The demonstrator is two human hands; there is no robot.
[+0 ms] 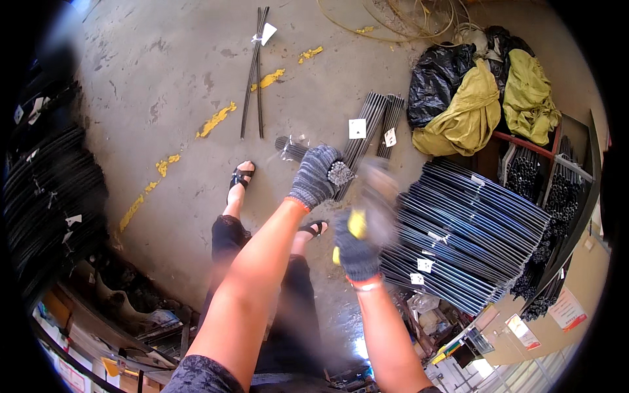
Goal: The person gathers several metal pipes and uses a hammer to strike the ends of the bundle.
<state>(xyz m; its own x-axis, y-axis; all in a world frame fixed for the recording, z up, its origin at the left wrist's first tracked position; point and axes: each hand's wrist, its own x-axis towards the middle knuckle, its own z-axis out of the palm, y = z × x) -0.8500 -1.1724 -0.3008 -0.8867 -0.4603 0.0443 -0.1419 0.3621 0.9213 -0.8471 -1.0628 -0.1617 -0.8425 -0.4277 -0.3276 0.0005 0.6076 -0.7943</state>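
Evidently, the left hand (316, 175) is clamped around a rod bundle (340, 173); below and right of that bundle, the right hand (359, 247) stands apart, its grip too blurred to tell.

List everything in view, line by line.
Held bundle: one, grey, centre
Floor bundles: two, dark grey, beyond it
Loose rods: two, dark, top centre
Right stack: one, black, right
Left stack: one, black, left edge
Racked rods: many, dark, right edge
Sacks: two, yellow, upper right
Bags: count unclear, black, beside sacks
Broken line: one, yellow, upper left
Sandals: two, black, near centre
Left hand: one, grey glove, around held bundle
Right hand: one, grey glove, blurred, near left hand
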